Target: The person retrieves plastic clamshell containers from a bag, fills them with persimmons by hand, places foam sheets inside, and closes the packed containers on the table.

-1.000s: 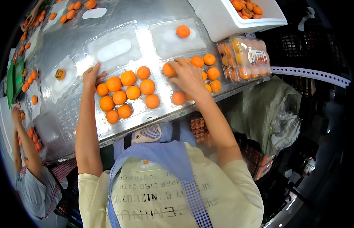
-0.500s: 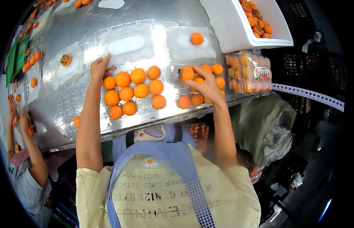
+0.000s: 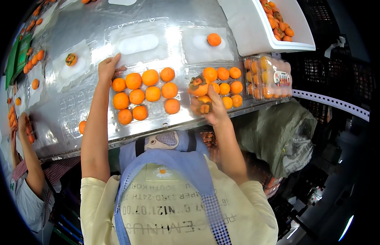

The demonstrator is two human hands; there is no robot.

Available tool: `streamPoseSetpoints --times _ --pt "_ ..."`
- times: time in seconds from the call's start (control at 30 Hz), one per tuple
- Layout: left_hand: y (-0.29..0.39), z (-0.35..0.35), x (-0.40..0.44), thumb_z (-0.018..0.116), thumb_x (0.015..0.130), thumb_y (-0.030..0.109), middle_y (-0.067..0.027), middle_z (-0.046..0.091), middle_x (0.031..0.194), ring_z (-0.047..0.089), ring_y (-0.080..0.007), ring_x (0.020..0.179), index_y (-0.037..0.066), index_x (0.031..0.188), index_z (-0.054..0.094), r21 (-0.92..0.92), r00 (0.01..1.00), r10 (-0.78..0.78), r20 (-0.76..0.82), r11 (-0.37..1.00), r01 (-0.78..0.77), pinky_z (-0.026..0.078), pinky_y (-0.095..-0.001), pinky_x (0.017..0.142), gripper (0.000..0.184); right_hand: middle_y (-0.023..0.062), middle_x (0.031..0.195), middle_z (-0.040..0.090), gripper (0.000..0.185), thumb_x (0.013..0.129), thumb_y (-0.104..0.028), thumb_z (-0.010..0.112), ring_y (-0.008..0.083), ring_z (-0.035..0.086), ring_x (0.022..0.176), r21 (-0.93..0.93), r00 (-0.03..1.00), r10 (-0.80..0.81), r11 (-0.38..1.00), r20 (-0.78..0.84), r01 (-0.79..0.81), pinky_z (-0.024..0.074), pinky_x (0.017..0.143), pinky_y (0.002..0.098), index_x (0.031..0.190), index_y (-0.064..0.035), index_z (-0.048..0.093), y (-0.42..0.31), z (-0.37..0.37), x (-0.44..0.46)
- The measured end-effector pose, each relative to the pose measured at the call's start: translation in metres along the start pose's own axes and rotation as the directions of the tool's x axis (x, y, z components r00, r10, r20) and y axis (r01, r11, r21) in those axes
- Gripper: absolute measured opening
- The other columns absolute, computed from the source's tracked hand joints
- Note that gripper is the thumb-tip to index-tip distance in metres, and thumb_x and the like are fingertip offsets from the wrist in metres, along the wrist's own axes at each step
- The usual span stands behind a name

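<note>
My left hand (image 3: 110,68) rests at the upper left corner of a clear tray (image 3: 160,111) of orange persimmons (image 3: 137,96), thumb and fingers apart, holding nothing. My right hand (image 3: 216,109) is at the left side of a second tray of persimmons (image 3: 224,88). Its fingers are round persimmons, with one leafy-topped persimmon (image 3: 198,86) at the fingertips and another (image 3: 205,107) against the palm side. My right fingers are partly hidden and blurred. Behind that tray, a single persimmon (image 3: 214,39) lies on a white liner.
A white foam box (image 3: 255,43) of persimmons stands at the back right, beside stacked clear packs (image 3: 268,77). A flat lined tray (image 3: 137,43) lies behind the left tray. At the far left are a green container (image 3: 19,57) and a co-worker's arms (image 3: 31,153). The metal table edge (image 3: 157,126) runs before me.
My right hand has moved down and turned, and leafy tops of persimmons now show in it. The persimmon it carried at the back left corner now lies in the tray. My left hand stays nearly still.
</note>
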State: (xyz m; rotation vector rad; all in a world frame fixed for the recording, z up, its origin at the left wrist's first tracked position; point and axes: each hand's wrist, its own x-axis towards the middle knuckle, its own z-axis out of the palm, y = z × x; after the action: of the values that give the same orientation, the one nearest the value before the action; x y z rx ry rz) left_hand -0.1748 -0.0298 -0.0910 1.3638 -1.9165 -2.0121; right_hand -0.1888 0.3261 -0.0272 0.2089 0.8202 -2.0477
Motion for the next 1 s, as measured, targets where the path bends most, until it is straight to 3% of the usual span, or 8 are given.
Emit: streamPoseSetpoints --times 0.1,0.2,0.23,0.27,0.33,0.53,0.9,1.0 --pt "0.000 0.000 0.000 0.067 0.082 0.027 -0.0137 0.065 0.084 0.068 -0.0183 0.066 -0.007 0.101 0.058 0.002 1.000 0.000 0.001 1.000 0.000 0.048 -0.0198 0.045 0.041 0.0110 0.095 0.061 0.050 0.089 -0.042 0.054 0.0143 0.056 0.072 -0.040 0.990 -0.028 0.999 -0.135 0.023 0.0492 0.061 0.0293 0.115 0.0002 0.050 0.005 0.016 -0.002" --pt "-0.004 -0.001 0.004 0.067 0.082 0.027 -0.0138 0.065 0.083 0.068 -0.0187 0.064 -0.008 0.100 0.059 -0.009 1.000 0.011 -0.002 1.000 -0.011 0.048 -0.0200 0.044 0.040 0.0113 0.096 0.062 0.046 0.088 -0.038 0.058 0.0138 0.057 0.073 -0.288 0.997 -0.025 0.958 -0.067 0.004 0.0490 0.062 0.0283 0.113 -0.0001 0.053 0.011 0.021 0.000" --pt "-0.005 -0.001 0.006 0.067 0.082 0.027 -0.0139 0.065 0.082 0.068 -0.0189 0.064 -0.007 0.100 0.059 -0.008 1.000 0.012 -0.005 1.000 -0.012 0.048 -0.0201 0.044 0.040 0.0121 0.096 0.063 0.043 0.082 -0.031 0.065 0.0160 0.060 0.075 -0.607 0.991 0.004 0.790 -0.131 -0.084 0.0492 0.063 0.0286 0.110 -0.0006 0.054 0.008 0.029 0.000" --pt "-0.007 -0.001 0.008 0.068 0.082 0.027 -0.0139 0.065 0.082 0.068 -0.0191 0.063 -0.007 0.099 0.059 -0.007 1.000 0.012 -0.009 1.000 -0.012 0.048 -0.0203 0.043 0.039 0.0122 0.096 0.063 0.044 0.080 -0.029 0.067 0.0173 0.060 0.075 -0.851 0.988 -0.152 0.521 -0.020 0.063 0.0493 0.064 0.0291 0.110 -0.0008 0.054 0.013 0.039 0.001" --pt "-0.011 -0.002 0.012 0.068 0.081 0.028 -0.0126 0.065 0.080 0.067 -0.0178 0.061 -0.007 0.099 0.059 -0.021 1.000 0.006 -0.014 1.000 -0.007 0.049 -0.0206 0.044 0.040 0.0125 0.096 0.064 0.046 0.075 -0.026 0.071 0.0199 0.062 0.077 -0.938 0.895 -0.302 -0.215 0.329 0.272 0.0495 0.065 0.0301 0.110 -0.0010 0.054 0.031 0.058 0.001" --pt "-0.016 -0.004 0.018 0.068 0.082 0.029 -0.0120 0.065 0.084 0.067 -0.0176 0.064 -0.006 0.098 0.058 0.026 0.999 0.034 0.006 0.999 -0.034 0.049 -0.0193 0.045 0.039 0.0075 0.083 0.054 0.039 0.062 -0.017 0.069 0.0218 0.057 0.077 -0.713 0.853 -0.168 -0.640 0.494 0.287 0.0459 0.061 0.0329 0.096 -0.0031 0.056 0.069 0.070 0.023" --pt "-0.017 -0.002 0.018 0.067 0.083 0.030 -0.0107 0.065 0.083 0.067 -0.0161 0.063 -0.005 0.096 0.059 0.036 0.999 0.043 -0.016 0.998 -0.042 0.046 -0.0177 0.042 0.038 0.0069 0.081 0.052 0.017 0.068 -0.011 0.062 0.0229 0.055 0.076 -0.531 0.890 -0.066 -0.822 0.452 0.208 0.0445 0.062 0.0338 0.084 -0.0031 0.059 0.092 0.067 0.038" --pt "-0.017 -0.001 0.017 0.067 0.083 0.030 -0.0104 0.065 0.083 0.067 -0.0161 0.062 -0.004 0.096 0.059 0.011 0.999 0.037 -0.011 0.999 -0.037 0.046 -0.0180 0.042 0.038 0.0072 0.089 0.056 0.018 0.078 -0.017 0.062 0.0253 0.058 0.083 -0.908 0.960 -0.148 -0.383 0.240 0.168 0.0475 0.070 0.0368 0.088 -0.0025 0.059 0.064 0.084 0.026"
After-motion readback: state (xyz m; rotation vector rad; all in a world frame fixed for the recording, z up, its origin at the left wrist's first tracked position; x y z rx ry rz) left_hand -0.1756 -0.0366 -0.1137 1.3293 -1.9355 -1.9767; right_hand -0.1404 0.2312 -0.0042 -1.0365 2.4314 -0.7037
